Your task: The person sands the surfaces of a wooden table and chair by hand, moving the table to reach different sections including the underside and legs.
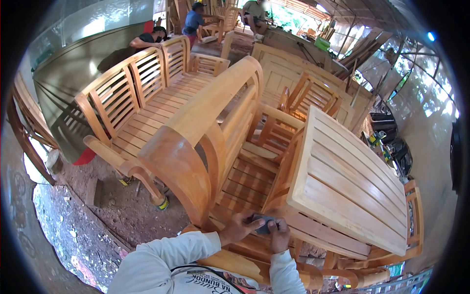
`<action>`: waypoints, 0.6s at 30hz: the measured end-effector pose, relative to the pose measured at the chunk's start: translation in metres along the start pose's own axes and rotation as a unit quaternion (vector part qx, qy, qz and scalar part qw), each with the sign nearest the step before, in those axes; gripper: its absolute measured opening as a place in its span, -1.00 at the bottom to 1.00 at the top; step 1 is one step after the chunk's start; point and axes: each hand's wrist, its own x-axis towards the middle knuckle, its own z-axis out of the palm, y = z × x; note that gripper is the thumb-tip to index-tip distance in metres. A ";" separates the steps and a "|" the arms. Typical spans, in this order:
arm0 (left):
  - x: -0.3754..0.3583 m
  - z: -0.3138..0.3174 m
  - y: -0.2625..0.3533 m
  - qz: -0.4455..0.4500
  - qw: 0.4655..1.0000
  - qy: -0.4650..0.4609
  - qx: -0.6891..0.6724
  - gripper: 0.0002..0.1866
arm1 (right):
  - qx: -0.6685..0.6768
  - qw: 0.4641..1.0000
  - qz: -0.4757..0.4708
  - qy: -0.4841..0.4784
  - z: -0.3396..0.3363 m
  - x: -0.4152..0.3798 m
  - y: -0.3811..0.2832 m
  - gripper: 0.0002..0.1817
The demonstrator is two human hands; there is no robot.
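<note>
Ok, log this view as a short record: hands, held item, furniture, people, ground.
Hands: left hand and right hand both grip one item
Held item: small dark grey piece, material unclear
Furniture: slatted bench at left; seat with broad curved arm in the middle; slatted tabletop at right
Other people: one by the bench's back; one in a blue shirt; one apparently seated
Ground: bare earth; can at a bench leg's foot

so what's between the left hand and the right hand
A small dark grey piece, gripped by both the left hand and the right hand, as the head view shows; its material can't be told.
</note>
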 end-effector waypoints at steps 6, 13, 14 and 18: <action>0.007 -0.009 -0.023 0.008 0.997 -0.027 0.073 -0.54 | -0.095 0.995 -0.030 0.019 0.007 -0.001 -0.026 -0.86; 0.077 0.011 0.033 0.083 0.977 0.191 0.051 -0.61 | -0.086 0.962 -0.241 0.096 -0.026 -0.038 -0.096 -0.90; 0.093 0.020 0.038 0.090 0.975 0.205 0.014 -0.62 | -0.086 0.946 -0.286 0.125 -0.041 -0.038 -0.108 -0.88; 0.169 0.045 0.027 0.177 0.950 0.232 0.111 -0.63 | -0.285 0.855 -0.340 0.269 -0.132 0.004 -0.156 -0.77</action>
